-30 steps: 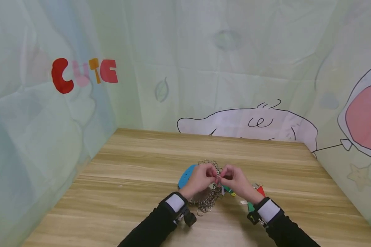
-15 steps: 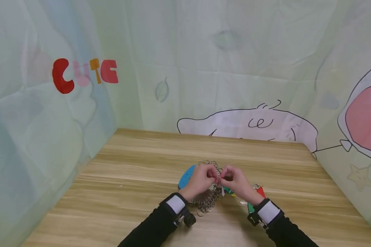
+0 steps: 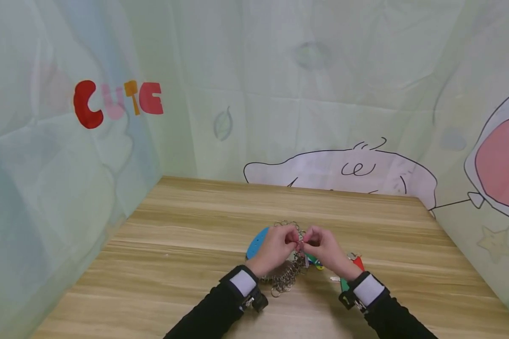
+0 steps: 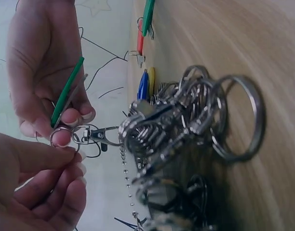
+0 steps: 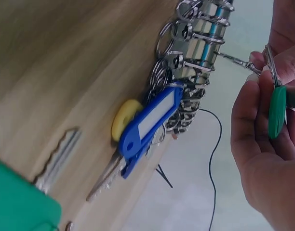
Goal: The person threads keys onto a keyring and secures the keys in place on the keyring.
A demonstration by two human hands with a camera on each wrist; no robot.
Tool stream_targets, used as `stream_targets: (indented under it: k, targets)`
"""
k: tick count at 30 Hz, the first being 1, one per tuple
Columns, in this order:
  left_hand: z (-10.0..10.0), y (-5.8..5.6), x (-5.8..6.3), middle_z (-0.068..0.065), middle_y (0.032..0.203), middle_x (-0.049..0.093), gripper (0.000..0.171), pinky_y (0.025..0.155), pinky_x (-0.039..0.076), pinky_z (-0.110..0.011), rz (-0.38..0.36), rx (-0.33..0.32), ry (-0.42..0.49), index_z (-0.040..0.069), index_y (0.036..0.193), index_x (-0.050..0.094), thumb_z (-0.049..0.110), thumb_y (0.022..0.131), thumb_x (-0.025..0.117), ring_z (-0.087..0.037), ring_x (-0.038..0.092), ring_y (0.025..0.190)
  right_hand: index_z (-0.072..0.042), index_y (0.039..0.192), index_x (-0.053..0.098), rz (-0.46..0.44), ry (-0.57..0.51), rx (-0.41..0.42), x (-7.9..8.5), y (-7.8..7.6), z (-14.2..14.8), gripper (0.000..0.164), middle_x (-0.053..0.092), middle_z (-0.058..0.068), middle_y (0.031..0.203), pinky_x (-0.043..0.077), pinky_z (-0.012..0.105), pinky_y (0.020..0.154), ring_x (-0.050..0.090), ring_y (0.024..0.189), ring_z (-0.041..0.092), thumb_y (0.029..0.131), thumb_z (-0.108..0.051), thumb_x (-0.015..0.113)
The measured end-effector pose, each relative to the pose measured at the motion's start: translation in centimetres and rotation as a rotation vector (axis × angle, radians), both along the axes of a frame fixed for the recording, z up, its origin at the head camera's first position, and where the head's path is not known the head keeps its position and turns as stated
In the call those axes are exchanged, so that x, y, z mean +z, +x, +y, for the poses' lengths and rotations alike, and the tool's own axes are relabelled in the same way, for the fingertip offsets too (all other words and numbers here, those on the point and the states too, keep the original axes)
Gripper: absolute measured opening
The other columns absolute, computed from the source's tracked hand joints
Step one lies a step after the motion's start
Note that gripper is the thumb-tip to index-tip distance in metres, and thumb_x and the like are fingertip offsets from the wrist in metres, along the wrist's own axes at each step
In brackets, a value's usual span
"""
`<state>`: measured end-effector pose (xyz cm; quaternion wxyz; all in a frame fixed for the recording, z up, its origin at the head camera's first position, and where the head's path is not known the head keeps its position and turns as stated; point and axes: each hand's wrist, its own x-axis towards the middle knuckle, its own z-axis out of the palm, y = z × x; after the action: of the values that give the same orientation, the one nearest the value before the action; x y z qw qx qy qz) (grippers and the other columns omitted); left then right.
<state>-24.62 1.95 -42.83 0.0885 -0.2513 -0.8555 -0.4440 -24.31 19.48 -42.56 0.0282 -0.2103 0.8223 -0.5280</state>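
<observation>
My left hand (image 3: 275, 249) and right hand (image 3: 325, 249) meet fingertip to fingertip over a bunch of metal rings and clasps (image 3: 285, 281). In the left wrist view, my left fingers pinch a split ring (image 4: 52, 138) linked to a swivel clasp (image 4: 92, 135). The right thumb and fingers pinch at that same ring. A green key tag (image 4: 66, 91) and a key (image 4: 74, 98) stand up against the right fingers. The right wrist view shows the green tag (image 5: 277, 113) by the right fingers and the clasp's thin link reaching to the bunch.
A blue oval piece (image 3: 256, 244) lies left of the bunch. A blue key tag (image 5: 150, 120) and a yellow one (image 5: 122, 120) hang at the bunch's right side. A red tag (image 3: 358, 262) and a green tag (image 5: 22, 197) with a key (image 5: 58, 156) lie on the wooden table (image 3: 186, 263).
Both hands stay at the ring with only slight finger shifts. The bunch and the loose tags keep their places.
</observation>
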Motion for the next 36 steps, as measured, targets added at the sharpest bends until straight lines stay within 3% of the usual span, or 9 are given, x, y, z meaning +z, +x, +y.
stream_targets:
  k: [4,13,24,27,32,36]
  targets:
    - [0.2,-0.16,-0.14,-0.003,0.071,0.067,0.014,0.059,0.046,-0.015,-0.034,0.001,0.048,0.007,0.079,0.065,-0.007,0.08,0.065,-0.002,0.053,0.063,0.005,0.089,0.055,0.049,-0.021,0.038,-0.18,-0.03,0.17,0.008,0.071,0.022,0.086,0.054,0.022,0.068,0.068,0.075,0.015,0.085,0.003,0.063]
    - [0.13,-0.31,0.11,-0.009,0.073,0.067,0.011,0.056,0.047,-0.017,-0.222,0.032,0.153,0.003,0.08,0.066,-0.008,0.075,0.066,-0.006,0.056,0.061,0.004,0.088,0.056,0.067,-0.017,0.043,-0.05,0.26,0.21,0.01,0.071,0.021,0.087,0.054,0.022,0.066,0.067,0.074,0.01,0.085,0.001,0.065]
    - [0.01,-0.16,0.25,-0.01,0.071,0.068,0.011,0.054,0.045,-0.021,-0.353,0.029,0.196,0.002,0.078,0.068,-0.008,0.073,0.065,-0.009,0.055,0.059,0.003,0.087,0.056,0.077,0.028,0.065,0.26,0.44,0.05,0.01,0.071,0.02,0.086,0.054,0.022,0.067,0.066,0.073,0.008,0.084,0.002,0.065]
    - [-0.09,-0.19,0.25,-0.009,0.073,0.069,0.01,0.057,0.045,-0.02,-0.32,0.0,0.148,0.003,0.079,0.068,-0.006,0.076,0.067,-0.007,0.056,0.061,0.003,0.086,0.056,0.083,0.039,0.075,0.34,0.37,0.05,0.009,0.071,0.02,0.085,0.054,0.022,0.065,0.066,0.072,0.01,0.084,0.002,0.065]
    - [-0.11,-0.1,0.13,-0.003,0.077,0.069,0.01,0.062,0.048,-0.015,-0.133,-0.053,0.019,0.008,0.084,0.066,-0.002,0.084,0.067,-0.003,0.057,0.067,0.004,0.086,0.055,0.063,0.023,0.073,0.23,0.2,0.17,0.008,0.071,0.023,0.086,0.054,0.022,0.067,0.069,0.075,0.014,0.085,0.004,0.063]
    - [-0.08,0.03,0.11,-0.004,0.076,0.069,0.012,0.061,0.048,-0.015,-0.068,-0.065,0.042,0.008,0.083,0.066,-0.004,0.084,0.065,-0.002,0.056,0.065,0.005,0.087,0.055,0.05,0.013,0.063,0.22,0.23,0.34,0.007,0.071,0.023,0.089,0.055,0.021,0.069,0.069,0.077,0.012,0.085,0.003,0.062]
